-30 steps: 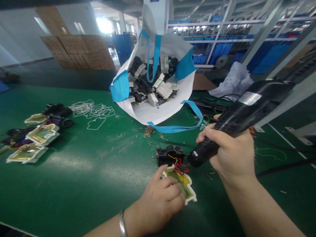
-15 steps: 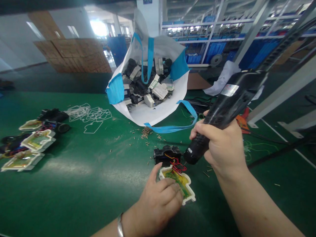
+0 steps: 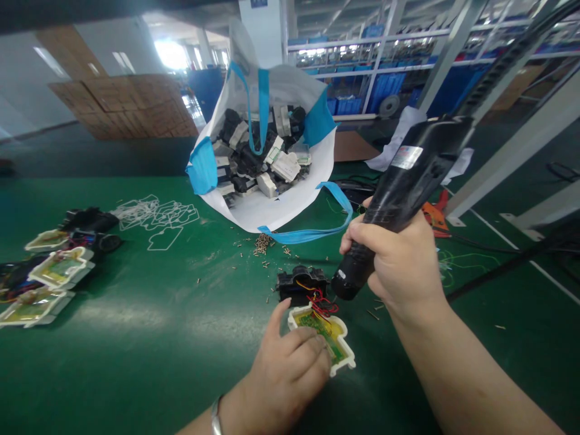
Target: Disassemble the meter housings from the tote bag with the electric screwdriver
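The white housing (image 3: 322, 338) lies flat on the tabletop (image 3: 158, 338) — best pinned firmly, I judge, with the driver square above it. The left hand (image 3: 290, 377), clasping nothing, presses bent fingers on its near edge. Just beyond it, the right hand (image 3: 399, 269) has its grip wrapped tight round the tilted electric screwdriver (image 3: 403, 181) — nose over the housing's far end.
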A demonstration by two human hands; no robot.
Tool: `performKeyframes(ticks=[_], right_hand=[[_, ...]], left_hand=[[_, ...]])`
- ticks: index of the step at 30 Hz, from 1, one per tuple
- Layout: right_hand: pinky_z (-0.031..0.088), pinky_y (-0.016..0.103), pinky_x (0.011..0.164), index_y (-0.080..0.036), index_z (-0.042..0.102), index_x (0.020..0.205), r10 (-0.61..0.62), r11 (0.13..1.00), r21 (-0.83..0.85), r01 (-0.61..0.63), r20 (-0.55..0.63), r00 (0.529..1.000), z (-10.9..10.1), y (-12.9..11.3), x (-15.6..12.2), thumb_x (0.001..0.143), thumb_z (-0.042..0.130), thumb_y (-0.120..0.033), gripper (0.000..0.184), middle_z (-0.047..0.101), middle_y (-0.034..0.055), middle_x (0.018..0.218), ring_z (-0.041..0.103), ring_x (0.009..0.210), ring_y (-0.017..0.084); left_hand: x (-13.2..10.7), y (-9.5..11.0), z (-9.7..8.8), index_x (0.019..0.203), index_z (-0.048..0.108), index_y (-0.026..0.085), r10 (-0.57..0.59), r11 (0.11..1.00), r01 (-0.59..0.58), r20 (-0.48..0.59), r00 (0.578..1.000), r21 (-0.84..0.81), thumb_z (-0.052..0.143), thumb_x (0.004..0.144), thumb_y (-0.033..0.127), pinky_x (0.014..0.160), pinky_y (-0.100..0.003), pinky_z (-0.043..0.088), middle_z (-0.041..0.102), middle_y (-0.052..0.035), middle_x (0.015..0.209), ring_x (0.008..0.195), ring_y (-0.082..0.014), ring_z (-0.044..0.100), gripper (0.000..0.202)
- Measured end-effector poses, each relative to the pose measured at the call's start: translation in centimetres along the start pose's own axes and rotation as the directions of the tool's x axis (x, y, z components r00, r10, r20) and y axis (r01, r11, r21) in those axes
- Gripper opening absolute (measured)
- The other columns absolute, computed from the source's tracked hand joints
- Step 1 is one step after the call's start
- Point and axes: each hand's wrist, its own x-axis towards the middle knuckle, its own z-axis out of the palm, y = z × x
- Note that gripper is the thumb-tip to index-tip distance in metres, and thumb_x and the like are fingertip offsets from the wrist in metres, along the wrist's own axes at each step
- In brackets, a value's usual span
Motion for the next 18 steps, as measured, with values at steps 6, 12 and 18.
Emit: performKeyframes(ticks=[6, 12, 18], right_hand=[[0.041, 0.025, 0.04, -0.016, 0.044, 0.075, -0.004, 1.0, 0.0, 0.004, 0.012, 1.0, -0.1, -0.07, 0.0, 0.054, 0.054, -0.006, 0.025, 0.05, -0.0063, 0.049, 0.049, 0.04, 0.013], [0.04, 0.023, 0.039, -0.017, 0.043, 0.075, -0.014, 1.0, -0.01, 0.014, 0.006, 1.0, -0.1, 0.02, 0.01, 0.055, 0.053, -0.007, 0.025, 0.049, -0.0071, 0.05, 0.049, 0.04, 0.011], [0.041, 0.023, 0.038, -0.019, 0.043, 0.076, -0.009, 0.999, -0.044, 0.009, -0.006, 1.0, -0.2, 0.22, 0.06, 0.055, 0.053, -0.009, 0.025, 0.049, -0.0084, 0.05, 0.049, 0.039, 0.011]], left_hand=[[0.41, 0.16, -0.15, 0.086, 0.059, 0.012, 0.009, 1.0, -0.009, -0.04, 0.999, 0.016, 0.039, 0.085, 0.01, 0.105, -0.054, 0.012, 0.066, -0.002, 0.084, 0.085, -0.013, 0.058, 0.02], [0.58, 0.24, -0.15, 0.085, 0.058, 0.012, 0.024, 1.0, -0.024, -0.053, 0.998, 0.016, 0.037, 0.085, 0.01, 0.105, -0.052, 0.016, 0.066, -0.0021, 0.083, 0.082, -0.0128, 0.059, 0.021], [0.74, 0.45, -0.32, 0.085, 0.058, 0.013, 0.029, 0.999, -0.027, -0.051, 0.998, 0.038, 0.036, 0.085, 0.01, 0.105, -0.05, 0.018, 0.067, -0.0017, 0.081, 0.081, -0.0124, 0.059, 0.022]])
